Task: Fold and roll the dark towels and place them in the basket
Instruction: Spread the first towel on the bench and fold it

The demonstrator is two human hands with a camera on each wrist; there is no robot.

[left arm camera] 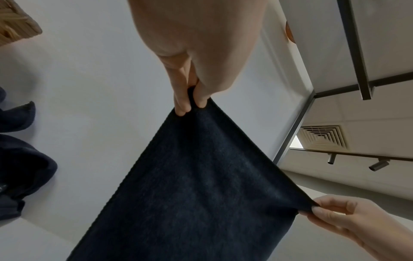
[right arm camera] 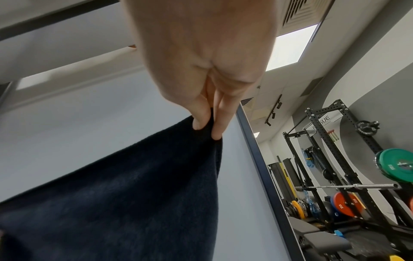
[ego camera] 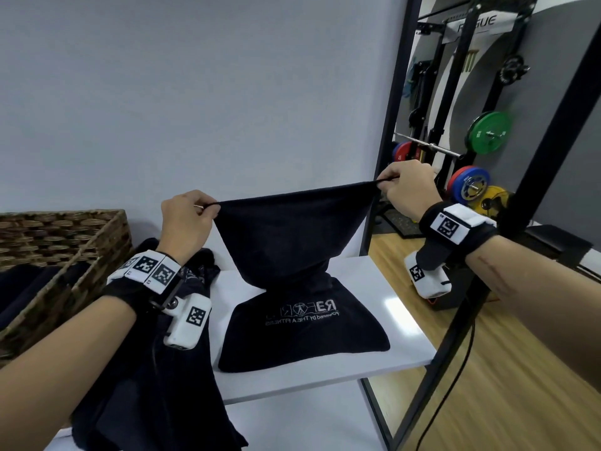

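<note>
A dark navy towel (ego camera: 292,236) with a printed logo hangs stretched between my two hands. Its lower half lies spread on the white shelf (ego camera: 387,307). My left hand (ego camera: 208,208) pinches the towel's upper left corner; my right hand (ego camera: 385,183) pinches the upper right corner, slightly higher. The left wrist view shows the towel (left arm camera: 201,185) pinched between thumb and fingertips (left arm camera: 182,107), and the right wrist view shows the towel (right arm camera: 134,185) in the same kind of pinch. A woven basket (ego camera: 81,236) stands at the left, with dark towels inside.
A heap of dark towels (ego camera: 156,379) lies under my left forearm and hangs over the shelf's front edge. A black metal frame post (ego camera: 383,157) borders the shelf on the right. Beyond it stand a rack, a barbell and coloured weight plates (ego camera: 487,131).
</note>
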